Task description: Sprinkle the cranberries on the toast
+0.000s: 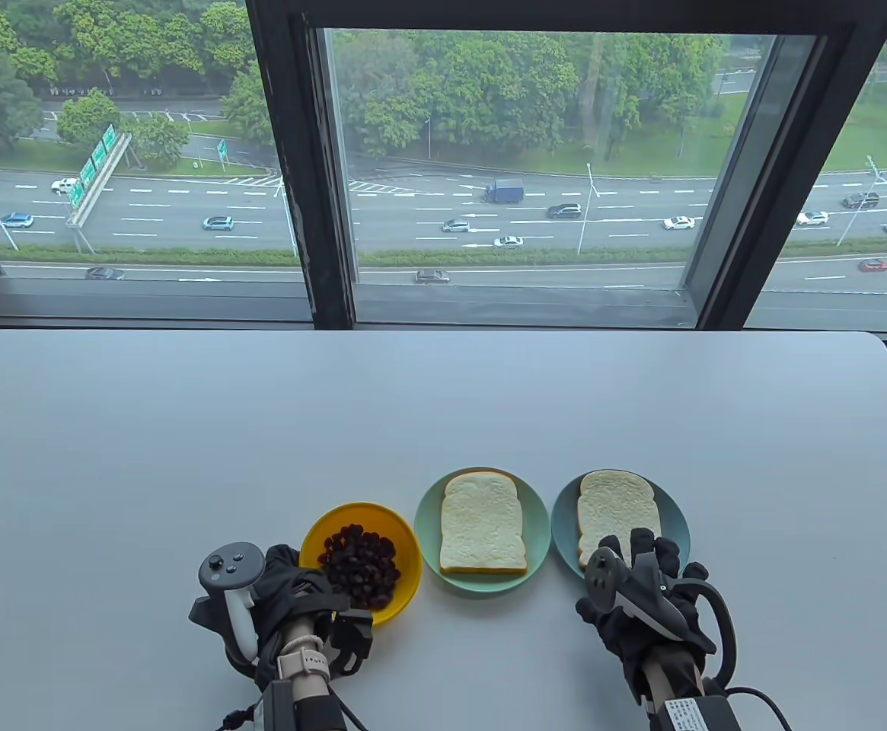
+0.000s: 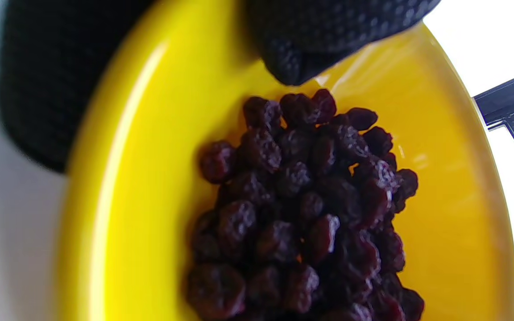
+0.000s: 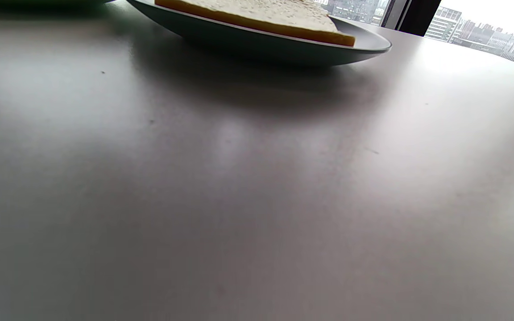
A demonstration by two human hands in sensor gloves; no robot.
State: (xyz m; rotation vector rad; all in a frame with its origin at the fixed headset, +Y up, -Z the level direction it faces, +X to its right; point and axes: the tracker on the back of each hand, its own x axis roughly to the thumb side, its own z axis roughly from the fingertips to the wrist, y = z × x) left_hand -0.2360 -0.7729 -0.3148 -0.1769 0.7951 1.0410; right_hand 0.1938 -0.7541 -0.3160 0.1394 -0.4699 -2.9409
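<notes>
Table view: our left hand (image 1: 291,594) grips the yellow cranberry bowl (image 1: 405,556); our right hand (image 1: 645,601) rests relaxed beside the right toast plate (image 1: 675,518).

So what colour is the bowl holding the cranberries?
Bright yellow. The bowl of cranberries shows best in the left wrist view.

A slice of toast (image 3: 257,15) lies on a plate (image 3: 283,44) upon the grey table (image 3: 239,200).
</notes>
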